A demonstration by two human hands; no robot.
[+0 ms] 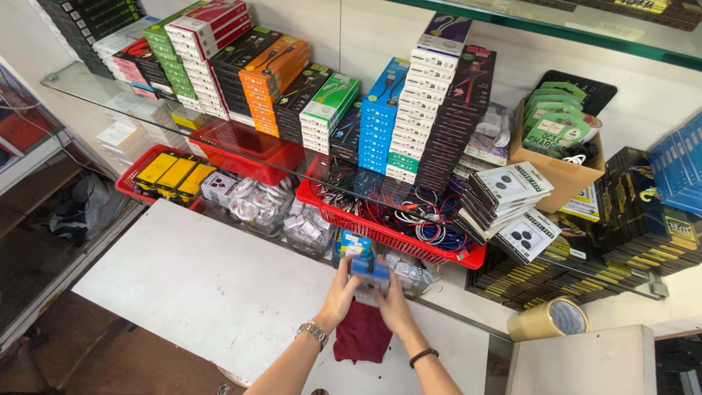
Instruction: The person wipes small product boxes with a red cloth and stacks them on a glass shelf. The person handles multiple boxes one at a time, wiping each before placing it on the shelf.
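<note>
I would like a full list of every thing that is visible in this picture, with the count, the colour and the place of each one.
small box: one, blue, held in both hands above the white board
cloth: one, dark red, on the white board under the hands
white board: one, white, lower centre
baskets: three, red, under the glass shelf
stacked boxes: many, mixed colours, on the glass shelf
glass shelf: one, clear, along the wall
cables: many, mixed colours, in the right basket
cardboard box: one, brown, right, holding green packets
tape roll: one, tan, lower right
left hand: one, metal wristwatch
right hand: one, dark wristband
</note>
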